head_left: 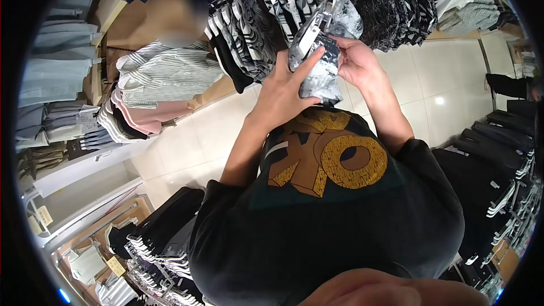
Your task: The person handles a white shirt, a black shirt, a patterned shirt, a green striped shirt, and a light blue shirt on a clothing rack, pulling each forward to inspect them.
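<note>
Shelves (62,79): folded shirts stacked at far left.
Striped shirts (164,73): folded pile just beside the rail.
Left hand (283,93): fingers pressed together, flat against the garment's front, index stretched up along it.
Garment (320,62): grey-white marbled, on a hanger (310,25), held between both hands before the rail (340,0) of hanging clothes.
Right hand (357,62): fingers curled, gripping the garment's far edge.

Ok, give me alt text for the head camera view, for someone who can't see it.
Both hands, left hand and right hand, hold a grey-and-white patterned garment on a white hanger, lifted at a crowded clothes rack in a shop. Folded striped shirts lie on a shelf to the left, above a pale tiled floor.
</note>
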Motion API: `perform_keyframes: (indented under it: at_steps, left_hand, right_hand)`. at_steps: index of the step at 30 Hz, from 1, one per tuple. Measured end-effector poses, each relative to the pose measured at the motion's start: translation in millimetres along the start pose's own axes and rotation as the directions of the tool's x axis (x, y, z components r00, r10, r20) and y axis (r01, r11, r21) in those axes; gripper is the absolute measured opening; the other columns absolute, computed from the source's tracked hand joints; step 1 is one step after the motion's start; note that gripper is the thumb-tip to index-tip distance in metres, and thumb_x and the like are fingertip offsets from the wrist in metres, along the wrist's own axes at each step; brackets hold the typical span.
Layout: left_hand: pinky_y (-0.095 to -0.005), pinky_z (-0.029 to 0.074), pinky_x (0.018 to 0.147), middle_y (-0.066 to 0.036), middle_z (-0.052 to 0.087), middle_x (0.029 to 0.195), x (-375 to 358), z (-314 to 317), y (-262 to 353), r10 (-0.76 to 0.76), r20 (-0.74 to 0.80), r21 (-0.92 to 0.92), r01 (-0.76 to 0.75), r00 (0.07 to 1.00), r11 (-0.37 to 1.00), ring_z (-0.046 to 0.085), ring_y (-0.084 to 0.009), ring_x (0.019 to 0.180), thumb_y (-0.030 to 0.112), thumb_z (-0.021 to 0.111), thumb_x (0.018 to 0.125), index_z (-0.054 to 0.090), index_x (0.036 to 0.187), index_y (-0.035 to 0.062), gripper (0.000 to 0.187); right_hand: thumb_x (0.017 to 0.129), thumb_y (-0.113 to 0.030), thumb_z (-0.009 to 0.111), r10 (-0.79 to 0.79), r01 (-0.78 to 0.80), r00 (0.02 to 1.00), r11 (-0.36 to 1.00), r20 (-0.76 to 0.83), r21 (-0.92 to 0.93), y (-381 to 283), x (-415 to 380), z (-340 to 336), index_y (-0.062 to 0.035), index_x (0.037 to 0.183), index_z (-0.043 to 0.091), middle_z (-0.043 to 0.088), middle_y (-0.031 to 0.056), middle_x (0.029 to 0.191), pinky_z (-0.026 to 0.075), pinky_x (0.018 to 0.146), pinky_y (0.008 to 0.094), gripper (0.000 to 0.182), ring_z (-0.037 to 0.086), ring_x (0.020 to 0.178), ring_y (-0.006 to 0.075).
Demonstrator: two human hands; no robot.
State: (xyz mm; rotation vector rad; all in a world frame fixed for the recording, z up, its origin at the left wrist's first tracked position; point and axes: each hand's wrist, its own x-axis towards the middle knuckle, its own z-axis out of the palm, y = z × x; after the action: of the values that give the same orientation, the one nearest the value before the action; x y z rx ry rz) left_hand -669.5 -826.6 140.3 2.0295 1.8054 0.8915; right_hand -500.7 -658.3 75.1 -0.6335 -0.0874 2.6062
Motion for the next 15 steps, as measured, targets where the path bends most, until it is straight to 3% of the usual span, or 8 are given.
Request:
perform_keyframes:
  at_steps: [2, 6, 7, 9, 12, 13, 14, 15]
  left_hand:
    - [-0.0481, 0.061, 0.085, -0.023, 0.050, 0.128, -2, 2, -1, -0.036, 0.005, 0.021, 0.035, 0.999, 0.999, 0.068, -0.0425, 0.102, 0.015, 0.092, 0.071, 0.051, 0.155, 0.0356, 0.095]
    - [-0.0457, 0.060, 0.081, -0.023, 0.053, 0.126, -3, 10, -16, 0.042, -0.096, -0.018, -0.044, 0.994, 0.999, 0.069, -0.0398, 0.095, 0.010, 0.083, 0.082, 0.066, 0.142, 0.0296, 0.066]
    - [-0.0453, 0.060, 0.080, -0.023, 0.055, 0.125, -2, 9, -14, -0.083, -0.080, -0.094, 0.075, 0.993, 0.993, 0.070, -0.0394, 0.092, 0.009, 0.080, 0.085, 0.072, 0.134, 0.0268, 0.053]
    - [-0.0433, 0.058, 0.077, -0.023, 0.060, 0.114, 3, 7, -10, -0.206, -0.109, -0.162, 0.187, 0.972, 0.969, 0.070, -0.0379, 0.084, 0.010, 0.077, 0.090, 0.081, 0.112, 0.0166, 0.023]
    - [-0.0422, 0.056, 0.073, -0.024, 0.062, 0.101, 8, 11, -22, -0.113, -0.267, -0.151, 0.074, 0.957, 0.986, 0.069, -0.0372, 0.083, 0.012, 0.079, 0.090, 0.080, 0.102, 0.0087, 0.013]
    - [-0.0417, 0.052, 0.068, -0.023, 0.061, 0.088, 13, 12, -21, -0.113, -0.352, -0.181, 0.051, 0.929, 0.982, 0.065, -0.0357, 0.078, 0.016, 0.083, 0.087, 0.079, 0.091, 0.0023, 0.015]
    - [-0.0417, 0.052, 0.068, -0.023, 0.061, 0.088, 15, 11, -23, -0.112, -0.355, -0.180, 0.050, 0.928, 0.982, 0.065, -0.0357, 0.078, 0.016, 0.083, 0.087, 0.079, 0.091, 0.0023, 0.015]
    - [-0.0424, 0.050, 0.066, -0.022, 0.060, 0.086, 16, 9, -25, -0.179, -0.300, -0.177, 0.129, 0.937, 0.976, 0.063, -0.0354, 0.075, 0.017, 0.085, 0.086, 0.079, 0.088, 0.0015, 0.017]
  right_hand:
    - [0.112, -0.007, 0.043, 0.011, -0.012, 0.999, 0.998, 0.032, 0.055, -2, 2, -6, 0.0120, 0.127, 0.053, 0.068, 0.0244, 0.116, 0.067, 0.089, 0.0368, 0.026, 0.075, 0.099, 0.0275]
    - [0.112, -0.008, 0.044, -0.091, 0.089, 0.983, 0.996, -0.160, -0.019, 6, -3, 21, 0.0114, 0.127, 0.054, 0.069, 0.0236, 0.118, 0.066, 0.091, 0.0350, 0.027, 0.074, 0.100, 0.0276]
    - [0.112, -0.008, 0.044, -0.088, 0.085, 0.984, 0.996, -0.157, -0.024, 7, -6, 22, 0.0114, 0.127, 0.054, 0.069, 0.0236, 0.118, 0.066, 0.091, 0.0350, 0.027, 0.074, 0.100, 0.0276]
    - [0.111, -0.011, 0.049, -0.088, 0.086, 0.995, 0.995, -0.039, -0.055, 10, -11, 28, 0.0084, 0.130, 0.056, 0.070, 0.0192, 0.121, 0.064, 0.092, 0.0356, 0.028, 0.074, 0.103, 0.0261]
    - [0.107, -0.014, 0.061, -0.179, 0.201, 0.973, 0.966, 0.143, -0.164, 21, -20, 44, 0.0076, 0.131, 0.058, 0.073, 0.0166, 0.117, 0.061, 0.096, 0.0384, 0.032, 0.074, 0.106, 0.0263]
    - [0.098, -0.013, 0.074, -0.199, 0.253, 0.959, 0.921, 0.201, -0.295, 23, -19, 38, 0.0081, 0.142, 0.051, 0.070, 0.0157, 0.126, 0.057, 0.099, 0.0339, 0.054, 0.070, 0.114, 0.0223]
    - [0.098, -0.013, 0.074, -0.198, 0.253, 0.959, 0.921, 0.203, -0.296, 28, -19, 36, 0.0081, 0.142, 0.051, 0.070, 0.0157, 0.126, 0.057, 0.099, 0.0339, 0.054, 0.070, 0.114, 0.0223]
    - [0.093, -0.009, 0.078, -0.268, 0.372, 0.925, 0.789, 0.270, -0.489, 35, -22, 36, 0.0103, 0.146, 0.045, 0.065, 0.0173, 0.133, 0.057, 0.100, 0.0326, 0.065, 0.067, 0.117, 0.0208]
